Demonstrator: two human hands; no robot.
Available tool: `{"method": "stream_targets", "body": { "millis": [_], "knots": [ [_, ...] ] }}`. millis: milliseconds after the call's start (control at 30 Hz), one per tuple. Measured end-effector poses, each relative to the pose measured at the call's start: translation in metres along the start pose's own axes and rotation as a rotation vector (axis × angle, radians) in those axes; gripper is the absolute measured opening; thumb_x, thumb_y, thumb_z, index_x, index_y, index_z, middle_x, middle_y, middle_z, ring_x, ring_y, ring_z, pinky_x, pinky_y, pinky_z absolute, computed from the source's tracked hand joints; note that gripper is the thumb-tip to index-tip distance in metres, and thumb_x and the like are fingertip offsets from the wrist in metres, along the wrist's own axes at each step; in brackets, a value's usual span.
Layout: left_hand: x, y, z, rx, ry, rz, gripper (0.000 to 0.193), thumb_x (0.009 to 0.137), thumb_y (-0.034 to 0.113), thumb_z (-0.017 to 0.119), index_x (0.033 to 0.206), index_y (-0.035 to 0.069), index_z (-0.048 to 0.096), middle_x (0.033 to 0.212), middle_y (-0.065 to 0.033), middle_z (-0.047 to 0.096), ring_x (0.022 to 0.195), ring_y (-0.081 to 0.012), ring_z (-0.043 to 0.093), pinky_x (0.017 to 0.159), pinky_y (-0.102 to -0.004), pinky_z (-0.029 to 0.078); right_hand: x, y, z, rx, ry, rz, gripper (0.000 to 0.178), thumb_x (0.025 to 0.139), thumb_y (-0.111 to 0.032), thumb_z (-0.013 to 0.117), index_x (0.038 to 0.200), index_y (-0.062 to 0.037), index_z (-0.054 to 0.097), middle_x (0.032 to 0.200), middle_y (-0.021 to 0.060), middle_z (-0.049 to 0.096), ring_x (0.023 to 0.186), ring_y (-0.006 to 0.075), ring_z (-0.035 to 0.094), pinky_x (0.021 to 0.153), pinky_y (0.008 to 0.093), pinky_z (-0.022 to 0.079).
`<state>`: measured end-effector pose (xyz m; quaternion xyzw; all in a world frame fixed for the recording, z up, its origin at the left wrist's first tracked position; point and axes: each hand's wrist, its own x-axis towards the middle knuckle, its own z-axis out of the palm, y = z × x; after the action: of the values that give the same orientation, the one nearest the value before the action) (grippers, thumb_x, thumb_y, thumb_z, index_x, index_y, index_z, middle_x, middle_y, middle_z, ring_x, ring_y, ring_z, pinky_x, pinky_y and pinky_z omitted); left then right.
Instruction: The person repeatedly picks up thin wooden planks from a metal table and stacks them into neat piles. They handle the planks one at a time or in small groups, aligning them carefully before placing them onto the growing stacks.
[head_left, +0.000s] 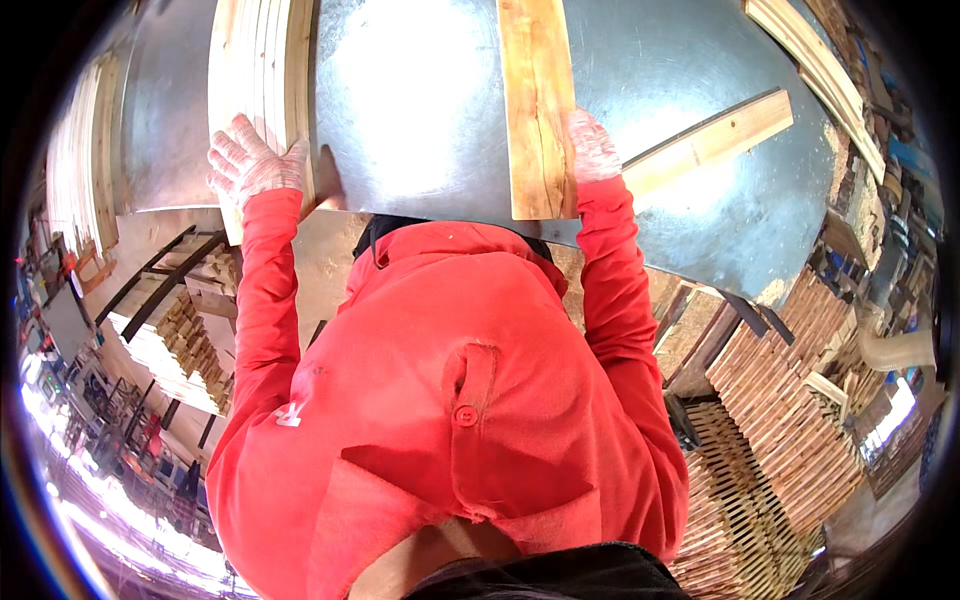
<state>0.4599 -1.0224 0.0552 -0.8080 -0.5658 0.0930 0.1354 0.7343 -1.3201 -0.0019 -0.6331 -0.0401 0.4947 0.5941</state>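
Observation:
My left hand point(252, 160), in a pale, thin glove, lies with spread fingers over a row of light wooden boards point(262, 60) packed side by side. Its thumb reaches to the right edge of that row. A single yellowish wooden board point(540, 110) with a knotty, cracked grain lies on the metal tabletop point(420, 130), its near end at the front edge. My right hand point(595, 148), gloved the same way, grips this board's right edge; the board partly hides its fingers. Just right of that hand, a shorter board point(710, 142) lies slanted on the metal.
More boards stand in a row point(85, 150) at the far left. Long strips point(820, 70) lie along the table's right rim. Stacked timber point(175, 335) sits below left, and large wood stacks point(780, 400) fill the lower right, near a pale flexible hose point(897, 350).

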Motion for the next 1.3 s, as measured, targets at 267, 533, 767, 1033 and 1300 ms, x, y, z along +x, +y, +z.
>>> {"method": "stream_targets", "body": {
  "millis": [267, 533, 767, 1033, 1300],
  "knots": [
    [0.004, 0.0, 0.005, -0.112, -0.142, -0.027, 0.093, 0.072, 0.039, 0.075, 0.142, 0.012, 0.021, 0.145, -0.0208, 0.027, 0.131, -0.041, 0.032, 0.105, -0.0514, 0.031, -0.035, 0.019, 0.015, 0.011, 0.038, -0.041, 0.041, 0.088, -0.007, 0.061, 0.127, 0.0025, 0.051, 0.116, 0.006, 0.061, 0.102, 0.0137, 0.057, 0.091, 0.0257, 0.045],
    [0.005, -0.008, -0.006, -0.32, -0.204, -0.069, 0.099, 0.072, 0.04, 0.075, 0.147, 0.011, 0.016, 0.15, -0.0217, 0.02, 0.135, -0.0434, 0.027, 0.106, -0.054, 0.031, 0.03, -0.088, 0.034, -0.086, 0.134, -0.354, 0.042, 0.089, -0.006, 0.059, 0.129, 0.0017, 0.049, 0.12, 0.0074, 0.06, 0.108, 0.0152, 0.056, 0.095, 0.0276, 0.043],
    [-0.008, 0.038, -0.078, -1.091, 0.105, 0.197, 0.092, 0.072, 0.03, 0.076, 0.142, -0.006, 0.029, 0.138, -0.0284, 0.043, 0.124, -0.0434, 0.047, 0.104, -0.0455, 0.04, 0.064, -0.159, 0.061, 0.11, 0.021, -0.445, 0.038, 0.089, -0.008, 0.06, 0.126, -0.0001, 0.053, 0.11, 0.005, 0.063, 0.094, 0.0142, 0.059, 0.084, 0.0276, 0.048],
    [0.042, 0.19, -0.132, -1.958, -0.845, 0.326, 0.061, 0.082, 0.028, 0.069, 0.13, -0.003, 0.048, 0.112, -0.009, 0.062, 0.1, -0.015, 0.059, 0.089, -0.0298, 0.047, -0.016, -0.137, 0.102, -0.421, 0.283, -0.53, 0.045, 0.089, -0.023, 0.064, 0.126, 0.0001, 0.054, 0.105, 0.011, 0.066, 0.094, 0.0178, 0.062, 0.083, 0.0321, 0.049],
    [0.052, 0.202, -0.137, -1.628, -1.392, 1.06, 0.058, 0.078, 0.023, 0.075, 0.126, -0.002, 0.053, 0.11, -0.0064, 0.064, 0.095, -0.0142, 0.06, 0.084, -0.0309, 0.049, -0.138, -0.207, -0.045, -1.785, 0.96, -0.966, 0.064, 0.081, -0.025, 0.071, 0.136, -0.0032, 0.046, 0.128, 0.0171, 0.054, 0.111, 0.029, 0.057, 0.1, 0.0387, 0.042]
  ]
}}
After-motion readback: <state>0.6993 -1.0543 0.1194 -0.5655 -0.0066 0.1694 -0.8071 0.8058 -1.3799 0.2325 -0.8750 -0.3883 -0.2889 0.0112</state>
